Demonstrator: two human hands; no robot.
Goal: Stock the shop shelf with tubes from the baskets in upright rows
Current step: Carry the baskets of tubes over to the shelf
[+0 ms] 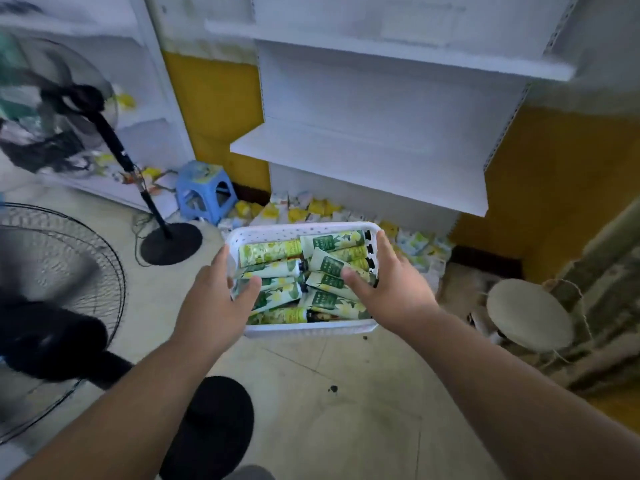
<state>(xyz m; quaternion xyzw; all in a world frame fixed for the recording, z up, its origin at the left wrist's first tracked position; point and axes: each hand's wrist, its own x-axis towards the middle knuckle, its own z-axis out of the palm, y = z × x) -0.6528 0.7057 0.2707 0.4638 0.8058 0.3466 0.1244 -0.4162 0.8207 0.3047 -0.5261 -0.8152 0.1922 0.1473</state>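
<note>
Nearest, both bare forearms reach fwd over a smooth pale tiled floor [363,393]; L hand [218,289] grips the left edge of the basket [311,329], thumb curled inside over the rim, fingers outside and mostly hidden; R hand [388,285] holds the right edge the same way, thumb lying on the tubes [294,271], fingers wrapped round the outer wall. Basket is white perforated plastic, rectangular w/ rounded corners, held between the hands in front of the shelf unit; whether its base touches the floor can't be told. Tubes lie flat in a loose heap inside — soft squeeze tubes, green and yellow floral print, dark caps; label text too blurred to read. Bottom left, a black round fan base [214,431] and a wire fan guard [62,306], cut off by the frame edge. Right, a round pale stool [530,315], partly blurred. Further back, small blue plastic stool [204,192], scattered yellow-white packets [311,207] along the floor; behind — white metal shelf [363,164], flat boards, bare, upper tiers smeared by motion blur.
</note>
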